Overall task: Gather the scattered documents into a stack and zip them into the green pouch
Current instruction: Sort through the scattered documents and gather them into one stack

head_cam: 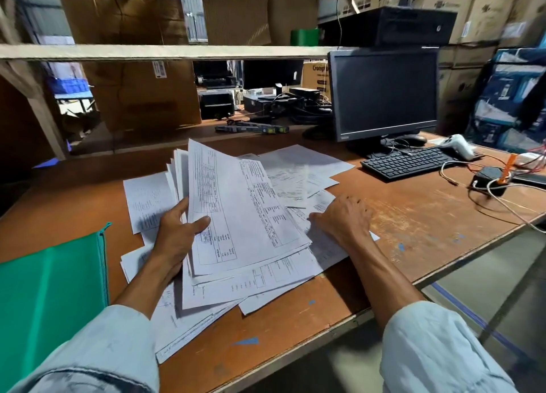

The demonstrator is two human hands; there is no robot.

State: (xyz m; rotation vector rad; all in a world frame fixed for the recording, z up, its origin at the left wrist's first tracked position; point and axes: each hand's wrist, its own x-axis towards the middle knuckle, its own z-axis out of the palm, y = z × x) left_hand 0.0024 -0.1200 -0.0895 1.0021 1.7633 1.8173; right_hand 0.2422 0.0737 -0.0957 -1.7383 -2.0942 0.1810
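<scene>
Several gathered documents [236, 209] tilt upward, long axis pointing away, gripped between thumb and fingers of the left hand [177, 233]; right hand [345, 218], fingers spread, presses loose sheets [295, 168]; green pouch [50, 289] lies flat at left.

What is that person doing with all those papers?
A person is gathering papers. Their left hand holds a fanned stack of white printed sheets, thumb on top. Their right hand rests on loose white sheets spread over the brown wooden desk. The flat green zip pouch lies at the left, with no hand on it.
</scene>
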